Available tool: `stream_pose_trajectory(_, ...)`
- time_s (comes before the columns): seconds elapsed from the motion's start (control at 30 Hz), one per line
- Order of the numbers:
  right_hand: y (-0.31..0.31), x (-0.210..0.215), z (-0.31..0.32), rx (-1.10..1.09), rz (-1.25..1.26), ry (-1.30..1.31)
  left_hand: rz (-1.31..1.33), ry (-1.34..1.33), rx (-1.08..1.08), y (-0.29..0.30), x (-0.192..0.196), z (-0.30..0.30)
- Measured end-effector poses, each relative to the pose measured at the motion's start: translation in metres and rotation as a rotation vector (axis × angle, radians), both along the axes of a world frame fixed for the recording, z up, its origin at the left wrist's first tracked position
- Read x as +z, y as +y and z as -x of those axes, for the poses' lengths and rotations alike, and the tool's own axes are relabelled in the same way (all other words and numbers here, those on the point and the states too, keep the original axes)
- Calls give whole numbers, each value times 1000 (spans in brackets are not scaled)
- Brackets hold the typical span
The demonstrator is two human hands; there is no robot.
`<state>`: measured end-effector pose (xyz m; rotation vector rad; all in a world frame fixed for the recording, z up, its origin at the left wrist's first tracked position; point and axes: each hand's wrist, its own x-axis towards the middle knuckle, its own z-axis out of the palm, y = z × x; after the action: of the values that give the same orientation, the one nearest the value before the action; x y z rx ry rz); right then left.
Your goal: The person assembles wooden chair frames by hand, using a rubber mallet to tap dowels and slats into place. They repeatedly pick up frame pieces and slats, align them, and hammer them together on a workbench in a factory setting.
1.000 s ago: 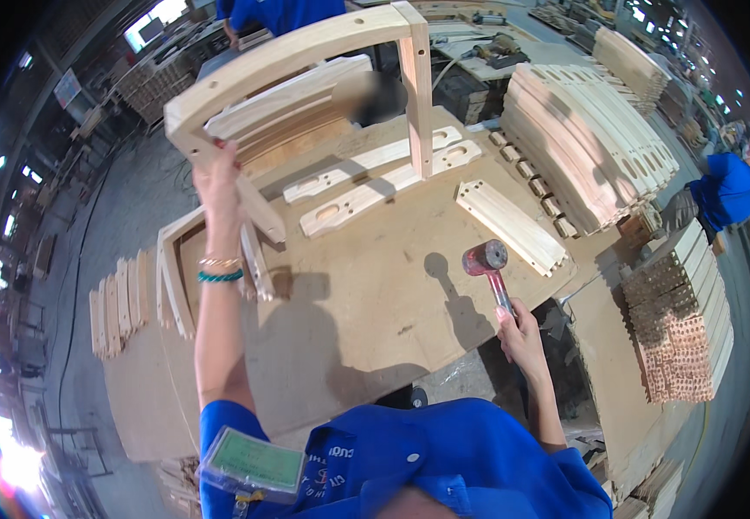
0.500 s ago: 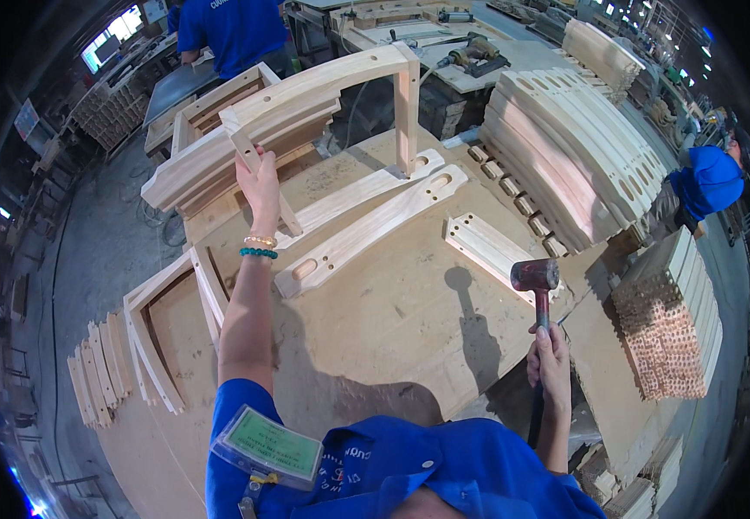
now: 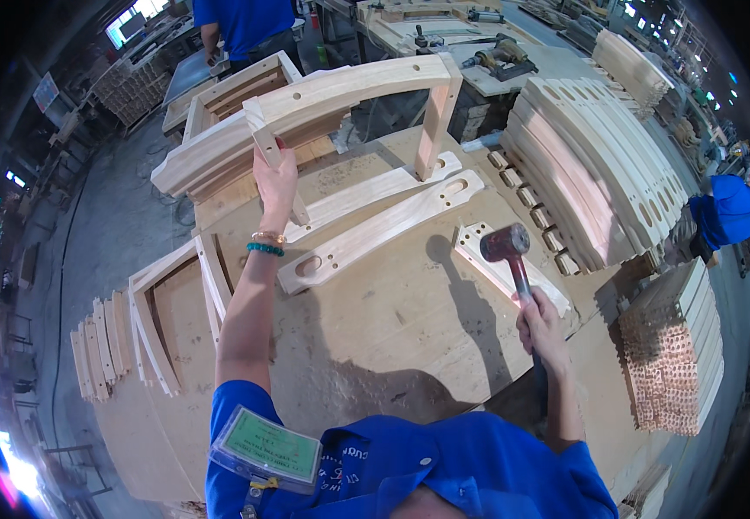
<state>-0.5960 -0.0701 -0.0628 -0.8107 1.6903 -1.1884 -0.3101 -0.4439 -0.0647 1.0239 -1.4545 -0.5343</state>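
Observation:
My left hand point(image 3: 276, 180) is wrapped round one leg of a pale wooden frame point(image 3: 357, 80), made of a long curved rail with an upright at each end. The frame stands on the table, its far upright point(image 3: 434, 130) resting by a curved slat with slotted ends. Nearer me lies a second slotted slat point(image 3: 383, 229), flat on the surface. My right hand point(image 3: 543, 327) grips the handle of a mallet point(image 3: 507, 245) with a dark red head, raised above the table. Below and beyond the mallet head lies a short board with drilled holes point(image 3: 531, 275).
Stacked curved slats point(image 3: 595, 173) stand on the right, beside a bundle of short pieces point(image 3: 673, 346). Small parts point(image 3: 102, 342) and an angled wooden frame point(image 3: 154, 320) lie left. More curved rails point(image 3: 210, 160) are piled behind. Co-workers in blue are at the far left and right.
The mallet has moved left and slightly up, its head now tilting left. My left hand keeps its hold on the frame's leg. The whole view has shifted a little.

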Motion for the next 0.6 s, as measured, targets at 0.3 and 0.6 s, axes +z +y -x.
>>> stream_pose_trajectory(0.3,-113,180,52,-92,634,517,60,-99,-22,1,-12,-16)
stream_pose_trajectory(0.6,-240,135,71,71,567,1066,57,-124,-26,-2,-4,-4)
